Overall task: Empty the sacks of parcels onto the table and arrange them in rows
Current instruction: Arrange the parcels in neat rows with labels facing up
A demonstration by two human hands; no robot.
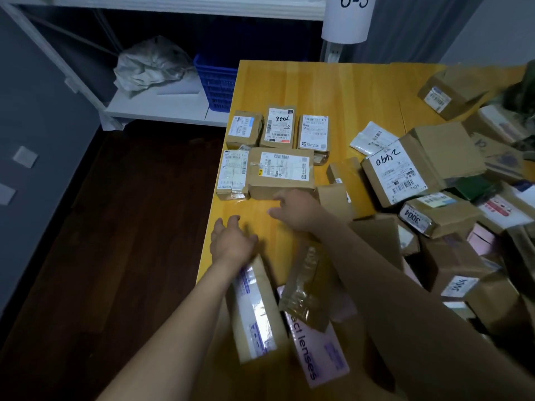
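Long parcel (256, 314), lengthwise toward rows (272, 151)

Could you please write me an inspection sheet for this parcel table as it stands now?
Surface: yellow wooden table, bare at the far side.
Job's things: five parcels in two rows at the far left corner, three behind and two in front; unsorted heap along the right; more parcels at the near edge by the forearms.
Clutter: nothing seen.
Grippers: left hand open over bare table; right hand open at the near edge of the wide parcel, contact unclear.
Cables: nothing seen.
Surroundings: white shelf holding a crumpled grey sack and a blue crate; dark floor.
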